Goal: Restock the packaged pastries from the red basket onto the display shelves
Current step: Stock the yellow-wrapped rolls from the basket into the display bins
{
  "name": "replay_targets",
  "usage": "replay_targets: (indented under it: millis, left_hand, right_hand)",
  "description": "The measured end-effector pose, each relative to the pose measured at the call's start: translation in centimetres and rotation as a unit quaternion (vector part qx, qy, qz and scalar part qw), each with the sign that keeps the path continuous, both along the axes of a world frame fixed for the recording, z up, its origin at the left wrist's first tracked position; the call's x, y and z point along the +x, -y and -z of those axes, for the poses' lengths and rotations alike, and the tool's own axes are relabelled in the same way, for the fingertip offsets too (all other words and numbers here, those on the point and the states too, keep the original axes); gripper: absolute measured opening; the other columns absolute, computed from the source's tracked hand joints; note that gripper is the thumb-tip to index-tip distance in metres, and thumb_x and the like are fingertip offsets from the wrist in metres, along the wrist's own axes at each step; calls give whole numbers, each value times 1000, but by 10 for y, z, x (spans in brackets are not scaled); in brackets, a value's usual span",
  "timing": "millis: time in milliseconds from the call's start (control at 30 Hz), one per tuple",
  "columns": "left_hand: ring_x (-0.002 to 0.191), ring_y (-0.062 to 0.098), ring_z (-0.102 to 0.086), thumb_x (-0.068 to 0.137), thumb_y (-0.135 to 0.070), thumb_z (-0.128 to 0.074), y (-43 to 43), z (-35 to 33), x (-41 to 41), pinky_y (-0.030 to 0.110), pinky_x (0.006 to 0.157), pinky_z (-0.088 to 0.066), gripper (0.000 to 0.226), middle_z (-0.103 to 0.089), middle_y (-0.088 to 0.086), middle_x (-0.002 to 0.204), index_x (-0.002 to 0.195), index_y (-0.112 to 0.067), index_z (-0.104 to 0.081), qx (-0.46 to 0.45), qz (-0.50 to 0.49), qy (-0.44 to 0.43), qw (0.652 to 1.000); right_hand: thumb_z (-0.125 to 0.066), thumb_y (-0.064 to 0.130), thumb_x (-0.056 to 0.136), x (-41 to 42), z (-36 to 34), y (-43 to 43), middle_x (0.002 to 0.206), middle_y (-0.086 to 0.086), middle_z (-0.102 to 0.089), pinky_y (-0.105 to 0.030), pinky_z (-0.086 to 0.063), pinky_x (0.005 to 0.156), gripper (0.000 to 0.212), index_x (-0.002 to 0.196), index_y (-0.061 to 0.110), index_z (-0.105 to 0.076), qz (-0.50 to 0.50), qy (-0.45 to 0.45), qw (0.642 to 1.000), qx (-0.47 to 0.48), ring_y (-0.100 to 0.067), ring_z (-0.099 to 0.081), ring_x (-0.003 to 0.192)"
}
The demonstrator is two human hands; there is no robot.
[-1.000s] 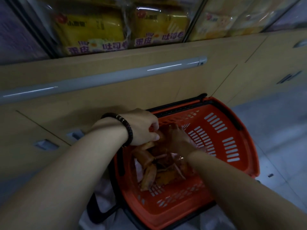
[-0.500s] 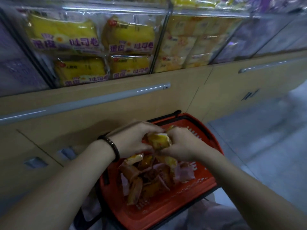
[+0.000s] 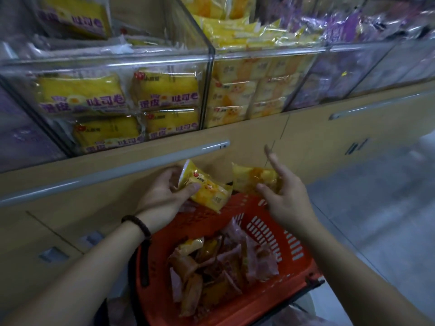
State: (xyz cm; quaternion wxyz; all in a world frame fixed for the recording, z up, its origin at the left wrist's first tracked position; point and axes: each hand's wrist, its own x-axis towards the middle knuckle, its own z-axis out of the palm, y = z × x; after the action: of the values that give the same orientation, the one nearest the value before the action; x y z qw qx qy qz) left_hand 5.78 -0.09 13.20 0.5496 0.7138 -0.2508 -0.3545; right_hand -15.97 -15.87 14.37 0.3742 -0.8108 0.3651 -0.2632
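Observation:
The red basket (image 3: pixel 270 222) sits low in front of me, with several packaged pastries (image 3: pixel 219 267) in orange, pink and yellow wrappers piled inside. Above its far rim my left hand (image 3: pixel 162 196) grips a yellow pastry packet (image 3: pixel 207 187), thumb on top. My right hand (image 3: pixel 287 196) holds a second yellow packet (image 3: pixel 254 177) between thumb and lower fingers, its index finger pointing up. Above them are the clear acrylic display bins (image 3: pixel 211 57), with yellow toast-bread packs on the left and small yellow packets in the middle compartment (image 3: pixel 254 95).
A beige cabinet front (image 3: pixel 235 137) with a long grey handle rail (image 3: pixel 117 165) runs under the bins. Purple-wrapped goods (image 3: pixel 367 27) fill the bins to the right. Grey floor (image 3: pixel 376 208) lies right of the basket. A dark beaded bracelet (image 3: pixel 138 225) is on my left wrist.
Both hands rose out of the basket, each with a yellow packet, and moved apart. My view tilted up, and more of the display bins shows now.

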Motion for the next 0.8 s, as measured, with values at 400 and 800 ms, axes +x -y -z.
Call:
replay_targets:
  millis: [400,800]
  left_hand:
    - [96,41,-77,96,-25,-67,11,-17,-29,34,64,-65,45,-75,22,119,136,-4,-60,-90,-11,-350,932]
    - [82,36,-77,98,-31,-65,14,-12,-30,37,64,-65,39,-77,26,105,126,-4,-61,-99,-12,-291,952]
  right_hand:
    - [-84,-5,81,5,5,-10,136,7,-61,-41,-62,88,36,95,28,-78,-70,189,979,-36,-7,-59,130]
    - [-67,28,100,8,-13,-10,98,-15,-77,-42,-65,72,24,107,5,-71,-15,282,934,219,-32,-76,88]
